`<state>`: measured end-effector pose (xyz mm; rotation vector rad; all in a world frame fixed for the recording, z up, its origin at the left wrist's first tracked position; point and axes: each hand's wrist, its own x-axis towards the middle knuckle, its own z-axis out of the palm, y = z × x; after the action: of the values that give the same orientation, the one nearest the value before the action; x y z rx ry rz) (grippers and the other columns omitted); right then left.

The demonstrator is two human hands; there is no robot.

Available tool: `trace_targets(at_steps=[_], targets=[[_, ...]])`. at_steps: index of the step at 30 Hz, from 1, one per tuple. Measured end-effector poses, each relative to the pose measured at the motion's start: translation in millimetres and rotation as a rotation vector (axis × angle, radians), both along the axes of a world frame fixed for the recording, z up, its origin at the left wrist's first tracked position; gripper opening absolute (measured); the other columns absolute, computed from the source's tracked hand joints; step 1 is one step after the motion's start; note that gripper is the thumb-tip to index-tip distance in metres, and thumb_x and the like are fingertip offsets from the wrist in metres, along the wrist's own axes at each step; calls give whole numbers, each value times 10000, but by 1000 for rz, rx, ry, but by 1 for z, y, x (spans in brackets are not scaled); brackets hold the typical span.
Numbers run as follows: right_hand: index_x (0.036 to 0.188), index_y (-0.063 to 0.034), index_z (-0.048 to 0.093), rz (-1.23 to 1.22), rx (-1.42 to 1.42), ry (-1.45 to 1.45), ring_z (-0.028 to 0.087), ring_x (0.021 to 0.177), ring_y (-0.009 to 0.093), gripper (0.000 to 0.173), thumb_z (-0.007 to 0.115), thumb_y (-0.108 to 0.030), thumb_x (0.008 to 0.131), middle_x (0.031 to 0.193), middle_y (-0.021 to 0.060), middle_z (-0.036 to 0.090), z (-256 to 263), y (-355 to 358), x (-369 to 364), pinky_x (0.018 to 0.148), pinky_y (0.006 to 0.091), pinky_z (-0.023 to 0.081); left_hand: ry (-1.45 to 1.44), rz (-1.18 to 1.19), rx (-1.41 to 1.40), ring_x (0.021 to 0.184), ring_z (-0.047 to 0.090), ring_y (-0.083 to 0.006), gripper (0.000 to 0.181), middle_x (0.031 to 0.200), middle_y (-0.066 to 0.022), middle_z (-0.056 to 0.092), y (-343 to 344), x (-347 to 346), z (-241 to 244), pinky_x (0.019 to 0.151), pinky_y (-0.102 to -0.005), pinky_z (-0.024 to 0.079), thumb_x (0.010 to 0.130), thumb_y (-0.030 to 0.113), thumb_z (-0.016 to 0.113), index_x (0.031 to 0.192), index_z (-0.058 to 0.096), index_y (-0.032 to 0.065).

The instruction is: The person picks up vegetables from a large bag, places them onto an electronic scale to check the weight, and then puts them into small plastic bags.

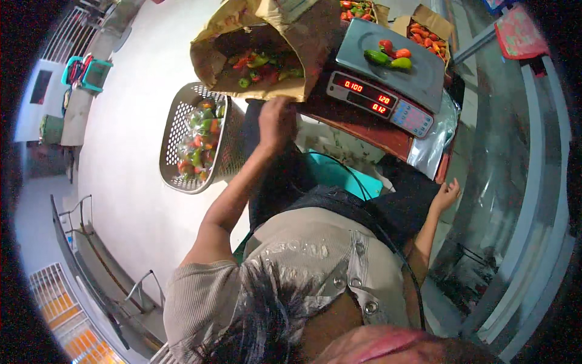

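My left hand (276, 125) grips the near rim of a large brown paper bag (320, 54), whose mouth gapes towards me. Red and green peppers (259, 68) lie inside it. To the bag's right, a digital scale (350, 38) with a lit display carries several red and green peppers (386, 58) on its metal plate. My right hand (448, 195) is beside my knee, just past the table's near right corner, with fingers apart and nothing in them. Clear plastic bags (429, 154) hang over that corner, close to this hand.
On the left, a perforated plastic basket (169, 159) holds bagged peppers (200, 141). Two open containers of red peppers (357, 10) and orange-red peppers (427, 36) stand behind the scale. Below the wooden table (363, 129) is a turquoise plastic object (338, 175). A cable crosses my lap.
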<state>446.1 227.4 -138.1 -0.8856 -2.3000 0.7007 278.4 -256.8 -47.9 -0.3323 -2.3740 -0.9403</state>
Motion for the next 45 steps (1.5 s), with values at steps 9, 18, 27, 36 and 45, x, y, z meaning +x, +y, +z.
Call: trace_targets(at_steps=[9,18,27,36,45], targets=[[1098,-26,491,-7,87,-37,529,806,258,327,549,0,777,951,146,522,-11,6,-5,709,353,434,-751,96,-598,889,566,-335,409,1007,-166,565,-43,-142,-86,746,-424,459,614,202,664,986,567,60],[1048,-25,511,-10,134,-174,555,789,275,278,546,-44,773,911,122,575,-4,0,-6,721,367,435,-381,14,-387,651,594,-367,433,722,-158,617,-71,-157,-98,570,-449,480,676,258,611,1050,534,53],[1053,-30,518,-18,141,-230,571,808,263,272,551,-55,784,919,136,575,-5,5,-11,678,355,455,-314,225,-296,736,592,-357,194,845,-207,607,-74,-160,-75,597,-448,469,739,219,583,763,626,31],[1038,-50,550,-1,183,-209,567,786,255,263,575,-129,789,861,102,592,-18,13,-7,715,354,444,-573,574,-130,834,594,-350,303,893,-183,621,-167,-166,-56,665,-420,477,743,232,586,1004,591,78],[989,-46,554,11,203,-186,550,793,281,227,576,-81,766,841,129,597,-6,4,-3,713,380,433,-571,286,-378,787,601,-281,280,871,-153,630,-154,-123,3,661,-374,474,753,177,594,994,577,36]])
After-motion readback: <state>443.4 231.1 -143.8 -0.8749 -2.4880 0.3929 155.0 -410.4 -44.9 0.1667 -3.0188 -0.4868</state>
